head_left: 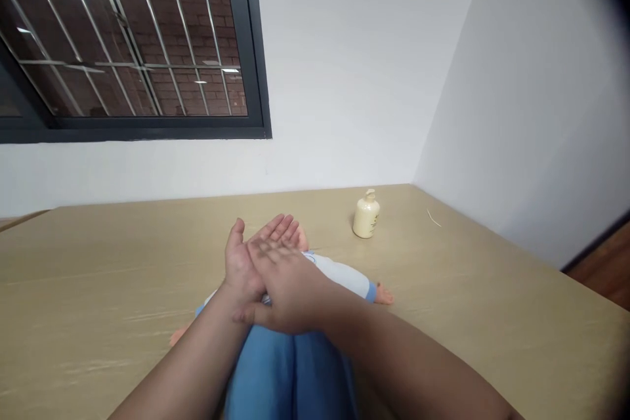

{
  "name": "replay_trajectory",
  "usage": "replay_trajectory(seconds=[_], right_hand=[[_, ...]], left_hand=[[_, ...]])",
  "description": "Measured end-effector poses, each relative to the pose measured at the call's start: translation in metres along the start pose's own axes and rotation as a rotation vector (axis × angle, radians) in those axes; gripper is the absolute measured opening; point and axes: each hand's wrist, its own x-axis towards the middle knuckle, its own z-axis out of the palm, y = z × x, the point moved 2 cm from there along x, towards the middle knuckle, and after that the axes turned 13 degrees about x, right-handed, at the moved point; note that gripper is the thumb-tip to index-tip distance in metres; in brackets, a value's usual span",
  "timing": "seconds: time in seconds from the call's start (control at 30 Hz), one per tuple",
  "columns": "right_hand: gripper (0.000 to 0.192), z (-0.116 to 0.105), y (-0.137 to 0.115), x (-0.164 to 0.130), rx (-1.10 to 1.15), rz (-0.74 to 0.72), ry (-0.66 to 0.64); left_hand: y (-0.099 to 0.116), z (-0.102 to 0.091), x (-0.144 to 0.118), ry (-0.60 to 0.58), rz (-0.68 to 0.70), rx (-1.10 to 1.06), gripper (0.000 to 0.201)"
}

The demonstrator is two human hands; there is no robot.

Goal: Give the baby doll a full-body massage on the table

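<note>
Tan surface holds 1 bottle, 1 doll; 2 touching hands have outstretched fingers.

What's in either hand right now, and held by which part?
Nothing visibly held: the right hand lies palm-down across the open, upturned left hand. The pump bottle stands apart.

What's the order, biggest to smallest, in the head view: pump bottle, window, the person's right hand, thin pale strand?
1. Window
2. Right hand, helped by nearness to the camera
3. Pump bottle
4. Thin pale strand
</note>
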Motion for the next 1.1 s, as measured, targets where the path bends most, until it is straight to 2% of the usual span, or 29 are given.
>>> replay_trajectory(seconds=[0.13, 0.27, 0.43, 0.6, 0.77, 0.93, 1.03, 1.1], right_hand=[[0.093, -0.004, 0.01, 0.0, -0.106, 0.056, 0.019], [0.095, -0.004, -0.004, -0.005, -0.049, 0.026, -0.023], [0.093, -0.001, -0.019, -0.008, 0.057, -0.064, -0.088], [0.1, -0.004, -0.004, -0.004, -0.002, -0.075, -0.051], [0.102, -0.005, 0.011, -0.001, -0.084, -0.043, -0.036], [0.104, -0.004, -0.008, -0.006, 0.005, -0.094, -0.076], [0.101, -0.002, -0.019, -0.01, 0.041, -0.158, -0.098], [0.102, 0.0, -0.019, -0.011, 0.047, -0.174, -0.087]], left_hand=[[0.013, -0.005, -0.001, 0.076, -0.031, -0.119, 0.083], [0.027, -0.017, 0.0, 0.12, -0.011, -0.173, 0.083], [0.016, -0.015, 0.0, 0.099, 0.02, -0.195, 0.078], [0.004, 0.001, -0.009, 0.129, -0.03, -0.192, 0.079], [0.022, -0.001, -0.012, 0.208, -0.038, -0.171, 0.08], [0.042, -0.017, -0.008, 0.216, 0.071, -0.159, 0.083], [0.04, -0.017, -0.01, 0.197, 0.103, -0.158, 0.084], [0.033, -0.011, -0.012, 0.17, 0.061, -0.155, 0.082]])
